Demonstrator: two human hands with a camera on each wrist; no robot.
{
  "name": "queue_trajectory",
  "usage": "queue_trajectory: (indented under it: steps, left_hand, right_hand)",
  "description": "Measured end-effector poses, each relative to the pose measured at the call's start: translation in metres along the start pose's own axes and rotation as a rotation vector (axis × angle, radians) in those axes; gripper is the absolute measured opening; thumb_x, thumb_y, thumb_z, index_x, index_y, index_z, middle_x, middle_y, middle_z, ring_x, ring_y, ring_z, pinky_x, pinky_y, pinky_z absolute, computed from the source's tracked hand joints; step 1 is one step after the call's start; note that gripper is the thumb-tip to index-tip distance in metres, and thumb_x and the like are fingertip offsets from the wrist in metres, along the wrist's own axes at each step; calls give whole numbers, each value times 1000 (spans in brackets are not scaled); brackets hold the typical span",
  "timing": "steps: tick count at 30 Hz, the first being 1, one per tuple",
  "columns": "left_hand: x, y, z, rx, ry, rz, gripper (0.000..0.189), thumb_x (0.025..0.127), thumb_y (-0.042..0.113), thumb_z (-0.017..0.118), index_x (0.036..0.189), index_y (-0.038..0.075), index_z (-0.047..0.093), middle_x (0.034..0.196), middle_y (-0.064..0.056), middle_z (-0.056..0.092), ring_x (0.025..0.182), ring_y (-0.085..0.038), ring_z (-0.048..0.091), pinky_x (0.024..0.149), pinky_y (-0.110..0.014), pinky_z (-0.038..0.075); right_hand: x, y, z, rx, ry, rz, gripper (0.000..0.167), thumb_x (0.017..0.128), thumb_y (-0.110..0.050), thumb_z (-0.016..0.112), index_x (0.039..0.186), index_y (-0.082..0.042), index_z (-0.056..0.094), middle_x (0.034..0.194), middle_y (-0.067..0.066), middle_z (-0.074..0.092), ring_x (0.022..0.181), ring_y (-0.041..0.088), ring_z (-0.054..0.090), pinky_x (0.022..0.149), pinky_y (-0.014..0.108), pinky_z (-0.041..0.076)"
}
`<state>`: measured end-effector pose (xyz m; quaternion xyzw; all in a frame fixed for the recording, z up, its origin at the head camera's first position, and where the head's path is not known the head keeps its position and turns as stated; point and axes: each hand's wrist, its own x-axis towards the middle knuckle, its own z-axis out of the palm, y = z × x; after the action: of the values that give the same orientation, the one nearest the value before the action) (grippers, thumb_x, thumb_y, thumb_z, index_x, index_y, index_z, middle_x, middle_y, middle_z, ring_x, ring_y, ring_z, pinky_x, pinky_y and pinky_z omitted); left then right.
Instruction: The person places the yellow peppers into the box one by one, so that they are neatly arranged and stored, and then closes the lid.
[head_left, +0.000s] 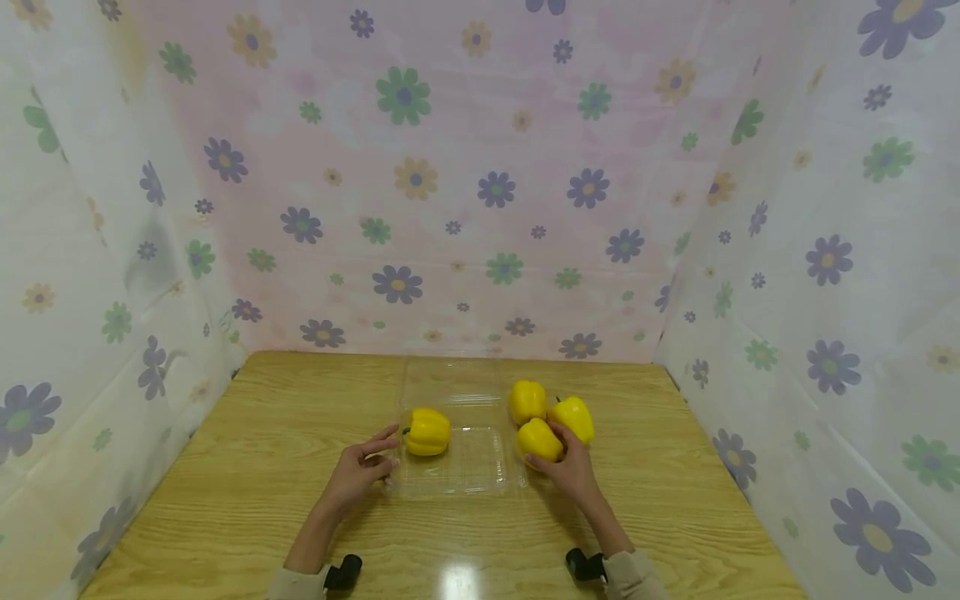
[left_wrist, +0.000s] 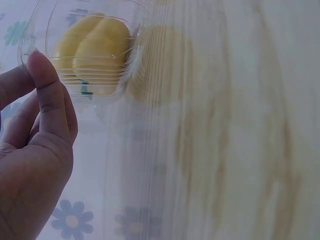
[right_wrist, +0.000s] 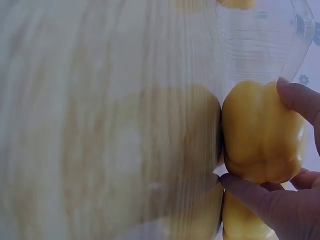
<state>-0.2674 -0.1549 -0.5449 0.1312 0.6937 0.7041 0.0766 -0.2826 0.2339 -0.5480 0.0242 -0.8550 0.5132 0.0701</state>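
Note:
A clear plastic clamshell container (head_left: pixel 480 458) lies with its lid (head_left: pixel 450 379) folded back, and one yellow bell pepper (head_left: pixel 429 432) sits in its left part, stem to the left. At the container's left side my left hand (head_left: pixel 358 471) pinches the rim between thumb and fingers, as the left wrist view shows the fingertips (left_wrist: pixel 41 67) on the clear edge. My right hand (head_left: pixel 573 468) grips a second yellow bell pepper (right_wrist: pixel 262 132) just right of the container, thumb on one side and fingers on the other. That pepper appears to rest on the table.
Two more yellow bell peppers stand behind the gripped one: one pepper (head_left: pixel 528 402) at the back and another pepper (head_left: pixel 573 417) to the right. The wooden table (head_left: pixel 300 417) is bounded by a flowered curtain (head_left: pixel 450 208) at the back and both sides.

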Motion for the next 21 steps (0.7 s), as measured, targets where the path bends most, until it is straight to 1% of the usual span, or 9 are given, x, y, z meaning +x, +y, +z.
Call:
queue_trajectory:
  steps: [6,12,15,18,21]
  left_hand:
    - [0,0,0,10,5,-3,46,97,-1,66,138,-16,53,163,-22,30,100,-21,66,64,-22,54]
    - [0,-1,0,17,6,2,46,97,0,66,138,-16,53,163,-23,31,100,-22,67,63,-21,54]
    - [0,-1,0,14,10,0,46,97,0,66,138,-16,53,163,-23,31,102,-22,67,63,-22,54]
    - [0,0,0,8,10,-1,46,97,0,66,138,-17,53,163,-23,31,108,-24,66,63,-22,54]
    - [0,0,0,4,10,0,46,97,0,66,137,-17,53,163,-23,31,115,-28,65,63,-22,55]
  right_hand:
    - [-2,-2,-2,16,3,-13,73,85,-16,84,146,2,48,148,22,51,130,40,51,109,59,42]
    - [-2,-1,-3,2,17,-26,73,85,-16,85,147,-1,51,150,20,51,131,40,51,108,59,43]
    - [-3,-1,-5,-1,22,-29,73,84,-17,85,147,-2,52,151,19,51,132,39,51,108,59,43]
    - [-3,-2,-7,5,20,-29,74,84,-16,85,148,-3,52,152,16,51,135,38,48,110,59,41]
    - [-4,-3,-10,8,19,-33,74,84,-18,85,149,-5,52,154,13,50,138,36,46,112,58,38]
